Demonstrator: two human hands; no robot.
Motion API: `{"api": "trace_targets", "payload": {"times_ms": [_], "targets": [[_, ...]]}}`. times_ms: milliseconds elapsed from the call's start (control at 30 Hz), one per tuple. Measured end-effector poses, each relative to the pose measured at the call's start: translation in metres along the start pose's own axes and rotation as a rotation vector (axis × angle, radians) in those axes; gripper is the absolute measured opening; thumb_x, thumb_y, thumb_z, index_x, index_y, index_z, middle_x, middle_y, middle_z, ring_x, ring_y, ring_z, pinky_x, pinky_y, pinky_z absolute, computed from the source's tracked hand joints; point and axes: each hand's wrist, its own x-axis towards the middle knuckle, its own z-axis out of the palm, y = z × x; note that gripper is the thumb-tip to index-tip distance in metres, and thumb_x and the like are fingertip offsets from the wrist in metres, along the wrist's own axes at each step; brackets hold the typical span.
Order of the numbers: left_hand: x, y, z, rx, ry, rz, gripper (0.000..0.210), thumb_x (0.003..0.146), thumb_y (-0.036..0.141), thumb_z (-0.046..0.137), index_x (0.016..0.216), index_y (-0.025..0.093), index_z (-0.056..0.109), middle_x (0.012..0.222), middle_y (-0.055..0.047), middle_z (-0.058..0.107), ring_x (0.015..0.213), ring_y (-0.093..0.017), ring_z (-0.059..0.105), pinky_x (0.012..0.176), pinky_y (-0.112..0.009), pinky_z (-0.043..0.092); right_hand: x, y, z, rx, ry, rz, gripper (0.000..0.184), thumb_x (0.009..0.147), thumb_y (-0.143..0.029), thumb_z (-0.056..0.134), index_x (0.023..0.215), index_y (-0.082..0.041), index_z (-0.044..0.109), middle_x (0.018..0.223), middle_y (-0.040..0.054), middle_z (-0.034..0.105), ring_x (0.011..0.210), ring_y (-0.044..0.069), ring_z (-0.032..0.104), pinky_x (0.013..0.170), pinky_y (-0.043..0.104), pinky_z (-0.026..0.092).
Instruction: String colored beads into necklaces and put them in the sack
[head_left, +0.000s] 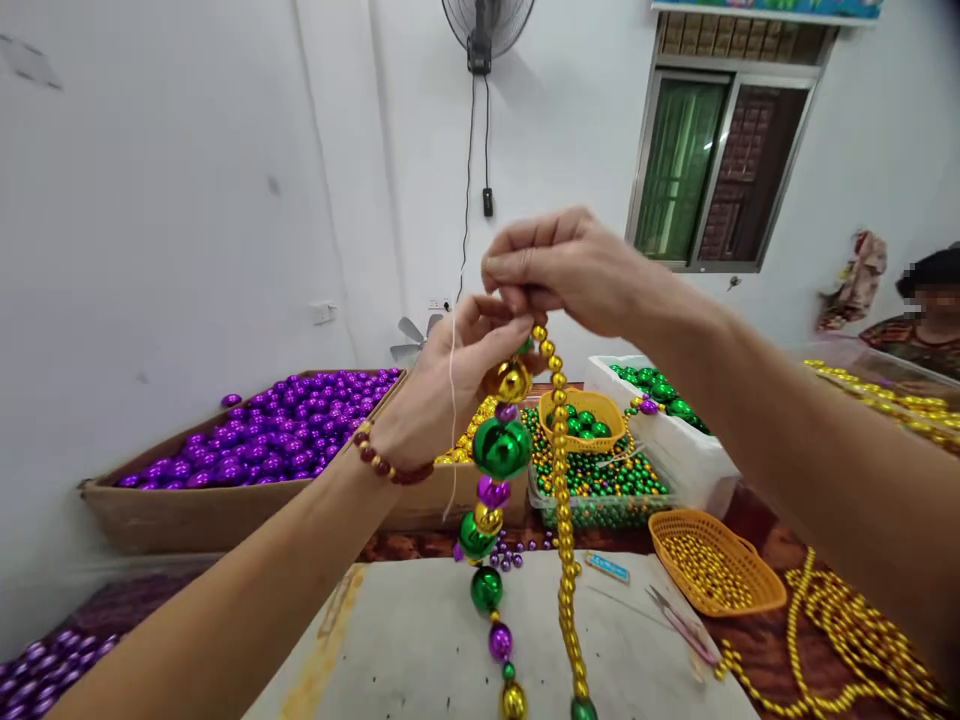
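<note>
My left hand, with a dark red bead bracelet on its wrist, is closed on the top of a bead necklace. That strand hangs down in shiny green, purple and gold beads of mixed sizes. A second length, of small gold beads, hangs just to its right from the same spot. My right hand is above the left, its thumb and fingers pinched together. A thin white string dangles in front of my left hand. What the right fingertips pinch is hidden.
A cardboard box of purple beads stands left. Behind the white work surface are a clear bin of small beads and a white foam box. Scissors and an orange basket lie right. A person sits far right.
</note>
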Motion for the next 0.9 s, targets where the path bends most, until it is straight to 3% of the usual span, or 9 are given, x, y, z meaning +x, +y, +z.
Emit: {"api": "trace_targets", "payload": {"times_ms": [133,400,600,700,900], "targets": [[-0.037,-0.026,-0.009,-0.023,0.027,-0.132,0.01,0.086,0.025,0.059,0.093,0.02,0.054,0.093,0.0,0.055,0.061,-0.007,0.053,0.054,-0.021,0.046,-0.028,0.031,0.03,0.104,-0.042,0.161,0.019,0.087,-0.01,0.052,0.07,-0.01,0.06,0.052,-0.0045,0.052,0.044,0.003,0.044,0.041,0.013,0.036],[-0.117,-0.077,-0.032,-0.009,0.116,-0.46,0.01,0.089,0.026,0.054,0.092,0.018,0.059,0.094,-0.004,0.057,0.06,-0.008,0.05,0.054,-0.021,0.046,-0.084,0.092,0.089,0.284,-0.18,0.418,0.022,0.09,-0.017,0.049,0.07,-0.015,0.056,0.057,-0.0048,0.055,0.045,0.004,0.049,0.043,0.013,0.04],[-0.151,-0.112,-0.04,0.049,0.16,-0.563,0.011,0.086,0.026,0.056,0.082,0.018,0.06,0.081,-0.002,0.056,0.062,-0.011,0.05,0.053,-0.02,0.044,-0.113,0.139,0.123,0.38,-0.206,0.544,0.017,0.088,-0.023,0.053,0.076,-0.015,0.062,0.058,-0.0024,0.06,0.044,0.005,0.051,0.041,0.015,0.04],[-0.163,-0.127,-0.043,0.022,0.243,-0.629,0.009,0.084,0.027,0.058,0.081,0.018,0.058,0.079,0.0,0.055,0.062,-0.01,0.051,0.054,-0.019,0.043,-0.127,0.16,0.135,0.543,-0.093,0.633,0.015,0.084,-0.026,0.059,0.077,-0.014,0.064,0.06,-0.001,0.063,0.046,0.007,0.058,0.046,0.018,0.046],[-0.188,-0.163,-0.053,-0.014,0.404,-0.793,0.018,0.083,0.035,0.062,0.084,0.019,0.053,0.071,0.001,0.058,0.058,-0.01,0.056,0.053,-0.019,0.04,-0.17,0.184,0.154,0.763,0.341,0.769,0.022,0.084,-0.035,0.062,0.082,-0.013,0.066,0.072,0.0047,0.07,0.063,0.016,0.069,0.072,0.032,0.055]]}}
